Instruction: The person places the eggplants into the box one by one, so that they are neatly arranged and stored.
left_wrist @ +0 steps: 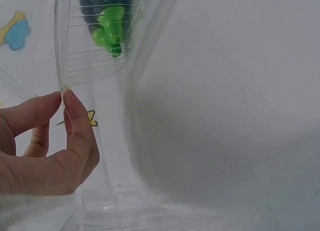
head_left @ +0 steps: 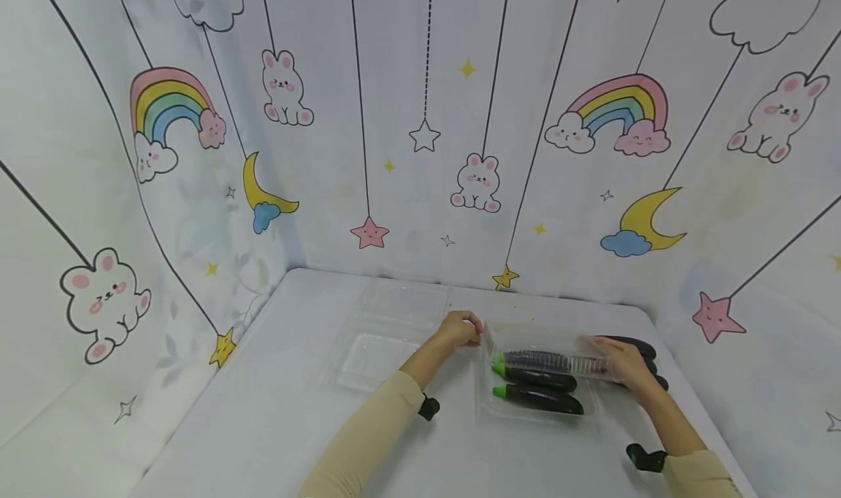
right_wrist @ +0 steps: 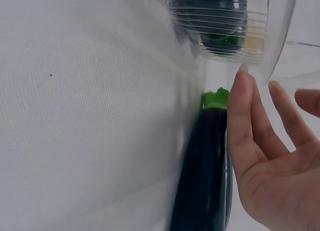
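Left hand: the left hand (head_left: 460,328) has thumb and forefinger pinched on a thin clear plastic edge at the container's far left corner.
Right hand: across from it, the right hand (head_left: 623,359) has its fingers stretched out and the thumb apart, fingertips at the container's right end; I can't tell whether they touch the plastic.
Clear plastic container: the container (head_left: 489,404) sits on the white table (head_left: 263,410), between the two hands and reaching toward the person.
Eggplants inside: two dark, glossy eggplants (head_left: 539,399) with green stem ends pointing left lie side by side.
Ribbed plastic: a ribbed clear strip (head_left: 591,367) slants across the farther eggplant; whether it is lid or wall, I can't tell.
Eggplants outside: more eggplants (head_left: 634,346) lie grouped just beyond the right hand, partly hidden by it.
Left of the left arm: a clear plastic tray (head_left: 351,359), with another clear piece (head_left: 407,301) behind it.
Sleeves: beige sleeves (head_left: 368,436) on both arms.
Backdrop: white cloth (head_left: 394,67) printed with rabbits, rainbows, moons and stars.
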`<control>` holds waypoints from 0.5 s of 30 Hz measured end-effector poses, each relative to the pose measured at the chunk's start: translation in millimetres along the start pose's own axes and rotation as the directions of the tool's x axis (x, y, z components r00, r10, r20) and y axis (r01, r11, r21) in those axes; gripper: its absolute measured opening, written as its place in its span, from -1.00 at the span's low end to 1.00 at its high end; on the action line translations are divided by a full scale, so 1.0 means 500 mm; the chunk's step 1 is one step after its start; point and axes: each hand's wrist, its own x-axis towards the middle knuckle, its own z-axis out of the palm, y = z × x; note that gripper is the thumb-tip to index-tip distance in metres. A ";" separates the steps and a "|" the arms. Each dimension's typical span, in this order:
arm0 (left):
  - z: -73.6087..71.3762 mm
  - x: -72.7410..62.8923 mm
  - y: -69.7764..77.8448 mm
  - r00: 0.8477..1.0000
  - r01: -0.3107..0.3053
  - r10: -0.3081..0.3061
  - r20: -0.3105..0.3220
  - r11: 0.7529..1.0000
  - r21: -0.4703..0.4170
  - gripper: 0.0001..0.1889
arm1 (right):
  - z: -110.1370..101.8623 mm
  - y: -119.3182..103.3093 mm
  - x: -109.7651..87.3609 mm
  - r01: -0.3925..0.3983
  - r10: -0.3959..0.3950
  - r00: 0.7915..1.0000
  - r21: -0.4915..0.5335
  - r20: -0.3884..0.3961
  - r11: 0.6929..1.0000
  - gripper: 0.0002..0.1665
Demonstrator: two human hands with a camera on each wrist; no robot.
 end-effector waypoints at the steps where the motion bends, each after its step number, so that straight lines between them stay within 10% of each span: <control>1: -0.001 0.001 -0.001 1.000 0.005 -0.005 0.002 1.000 -0.005 -0.82 | -0.001 0.004 0.000 0.016 -0.016 1.000 -0.005 0.007 1.000 -0.06; 15: 0.006 0.015 0.009 0.980 0.193 -0.198 -0.020 0.971 -0.139 -0.88 | -0.006 0.025 -0.007 0.083 -0.085 0.995 0.047 0.050 0.995 -0.26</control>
